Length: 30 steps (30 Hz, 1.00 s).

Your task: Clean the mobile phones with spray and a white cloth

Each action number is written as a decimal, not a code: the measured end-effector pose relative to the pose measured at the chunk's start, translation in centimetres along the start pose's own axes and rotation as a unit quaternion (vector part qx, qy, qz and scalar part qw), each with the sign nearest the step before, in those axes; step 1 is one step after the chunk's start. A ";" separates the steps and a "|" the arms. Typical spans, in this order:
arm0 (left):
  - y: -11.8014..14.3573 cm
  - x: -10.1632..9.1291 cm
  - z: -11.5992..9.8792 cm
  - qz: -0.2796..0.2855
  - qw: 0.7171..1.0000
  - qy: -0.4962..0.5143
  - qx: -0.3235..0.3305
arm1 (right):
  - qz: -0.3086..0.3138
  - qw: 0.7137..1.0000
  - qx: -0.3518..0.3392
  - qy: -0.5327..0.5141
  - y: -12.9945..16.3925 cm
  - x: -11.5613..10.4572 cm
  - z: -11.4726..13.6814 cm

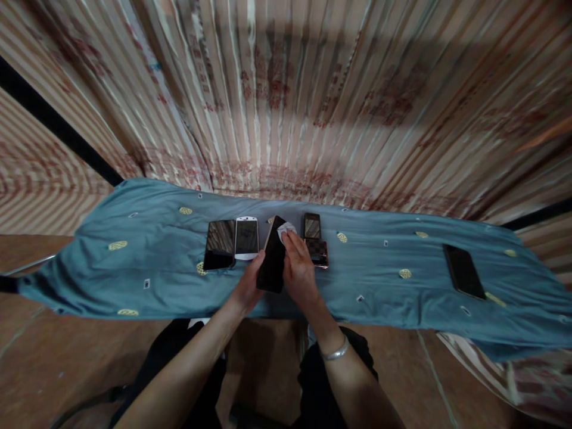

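Note:
My left hand holds a black phone tilted up above the blue cloth. My right hand presses a small white wipe against the top of that phone's screen. A silver bracelet sits on my right wrist. Just left of the held phone lie a black phone and a white phone, side by side. To the right lie two more phones, a dark one and one with a checkered back.
Another black phone lies alone at the right end of the cloth. A striped patterned curtain hangs behind the table. Brown floor shows below the cloth's near edge, and my dark-clad knees are under it.

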<state>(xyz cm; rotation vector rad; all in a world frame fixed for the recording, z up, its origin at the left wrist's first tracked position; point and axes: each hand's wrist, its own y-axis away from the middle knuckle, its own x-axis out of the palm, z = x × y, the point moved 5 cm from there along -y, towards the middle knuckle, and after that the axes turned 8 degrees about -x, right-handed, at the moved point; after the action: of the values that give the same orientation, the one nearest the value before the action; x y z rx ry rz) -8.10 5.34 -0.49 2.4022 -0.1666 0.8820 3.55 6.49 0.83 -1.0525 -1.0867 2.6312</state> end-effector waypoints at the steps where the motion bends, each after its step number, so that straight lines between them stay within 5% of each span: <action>1: -0.1 0.0 0.0 0.002 1.000 -0.001 0.001 | 0.004 1.000 -0.007 0.002 0.1 0.1 0.2; 15: -0.3 -0.8 0.6 0.016 0.998 -0.065 0.017 | 0.028 0.999 -0.031 0.001 -0.2 -0.4 0.5; 22: 0.1 -1.0 1.3 0.040 0.994 -0.099 -0.034 | 0.013 1.000 -0.024 0.005 -0.9 -0.9 0.0; 30: -0.2 -0.9 0.4 0.067 0.997 -0.039 0.010 | 0.039 0.997 -0.060 0.003 0.0 0.1 1.7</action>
<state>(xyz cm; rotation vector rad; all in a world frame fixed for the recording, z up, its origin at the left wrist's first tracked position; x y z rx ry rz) -8.51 5.18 -1.37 2.4687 -0.3535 0.8524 2.37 5.48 1.64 -1.1478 -1.2417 2.6475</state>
